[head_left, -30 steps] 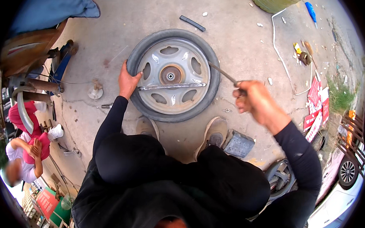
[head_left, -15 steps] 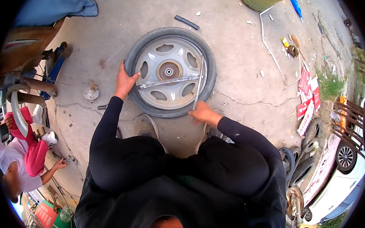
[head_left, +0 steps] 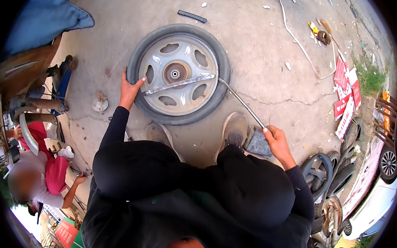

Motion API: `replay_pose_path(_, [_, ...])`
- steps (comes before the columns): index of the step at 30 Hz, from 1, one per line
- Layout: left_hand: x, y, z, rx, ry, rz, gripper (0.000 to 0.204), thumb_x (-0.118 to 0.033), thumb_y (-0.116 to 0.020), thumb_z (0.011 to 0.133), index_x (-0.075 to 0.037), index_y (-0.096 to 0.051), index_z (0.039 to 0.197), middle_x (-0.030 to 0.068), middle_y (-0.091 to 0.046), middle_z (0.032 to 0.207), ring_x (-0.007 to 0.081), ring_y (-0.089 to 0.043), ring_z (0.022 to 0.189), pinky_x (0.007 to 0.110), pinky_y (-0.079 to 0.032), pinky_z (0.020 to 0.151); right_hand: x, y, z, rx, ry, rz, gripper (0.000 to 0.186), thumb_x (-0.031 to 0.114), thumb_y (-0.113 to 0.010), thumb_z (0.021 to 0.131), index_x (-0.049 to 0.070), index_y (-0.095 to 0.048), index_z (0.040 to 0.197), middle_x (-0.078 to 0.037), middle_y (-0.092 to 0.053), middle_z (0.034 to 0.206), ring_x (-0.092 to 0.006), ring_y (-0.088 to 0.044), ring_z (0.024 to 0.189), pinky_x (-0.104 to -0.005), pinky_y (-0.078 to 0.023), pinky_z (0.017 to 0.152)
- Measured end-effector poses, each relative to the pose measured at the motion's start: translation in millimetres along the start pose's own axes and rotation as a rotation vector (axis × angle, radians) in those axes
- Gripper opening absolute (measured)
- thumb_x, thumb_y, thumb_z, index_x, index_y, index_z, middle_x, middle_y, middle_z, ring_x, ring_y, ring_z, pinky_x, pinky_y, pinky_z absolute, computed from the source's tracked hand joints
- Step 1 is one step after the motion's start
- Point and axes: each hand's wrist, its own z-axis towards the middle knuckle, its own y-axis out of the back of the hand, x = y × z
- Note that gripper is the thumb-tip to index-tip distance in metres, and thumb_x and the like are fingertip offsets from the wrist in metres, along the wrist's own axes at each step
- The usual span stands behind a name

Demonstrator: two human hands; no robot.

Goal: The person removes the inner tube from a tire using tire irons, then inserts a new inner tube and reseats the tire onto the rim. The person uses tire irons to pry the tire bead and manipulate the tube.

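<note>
A grey spoked wheel rim (head_left: 168, 48) lies flat on the concrete in front of my feet, with a black tire (head_left: 176, 119) around it. Across the rim's face rests a worn, flat metal bar (head_left: 178, 85), slanting up to the right. My left hand (head_left: 130, 90) grips the tire's left side, its thumb over the sidewall near the bar's lower end. Out to the right, my right hand (head_left: 277, 143) is closed round one end of a slim metal tire lever (head_left: 243, 102). The lever's far tip meets the edge between rim and tire.
A dark block (head_left: 257, 142) sits beside my right shoe (head_left: 234, 129). Beyond the wheel lies a short black strip (head_left: 192, 16). Old tires (head_left: 341, 180) pile up at right, near red and white boards (head_left: 341, 107). Another person (head_left: 54, 173) crouches at left.
My right hand has swung outward to the right with the lever, which stood nearly upright over the rim and now slants away from it. My left hand keeps its hold.
</note>
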Motion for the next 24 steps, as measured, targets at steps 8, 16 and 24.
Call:
replay_pose_path(8, [0,-4,5,-0.001,0.051,0.005,0.092,-0.013,-0.080,0.080,0.000,-0.030,0.156,0.0204,-0.053,0.143,0.0265,-0.057,0.127,0.036,-0.046,0.107,35,47,46,0.085,0.043,-0.110,0.038,0.030,-0.060,0.100,-0.007,-0.070,0.108,-0.013,-0.057,0.070,-0.0155,-0.054,0.068,-0.0381,-0.046,0.065])
replay_pose_path(16, [-14,-1,11,-0.021,0.038,0.103,0.091,-0.012,-0.079,0.080,-0.001,-0.031,0.157,0.0214,-0.054,0.143,0.0273,-0.057,0.126,0.037,-0.045,0.107,157,40,66,-0.021,0.331,-0.622,0.031,0.024,-0.061,0.097,-0.005,-0.072,0.097,-0.029,-0.066,0.082,-0.0446,-0.067,0.082,-0.0531,-0.051,0.076])
replay_pose_path(24, [-11,11,3,0.099,0.111,-0.172,0.077,-0.041,-0.062,0.100,-0.001,-0.030,0.158,0.0184,-0.047,0.151,0.0248,-0.045,0.139,0.035,-0.035,0.116,284,-82,98,-0.292,0.928,0.328,0.027,0.026,-0.068,0.091,0.002,-0.062,0.080,-0.014,-0.065,0.067,-0.0334,-0.067,0.064,-0.0396,-0.051,0.057])
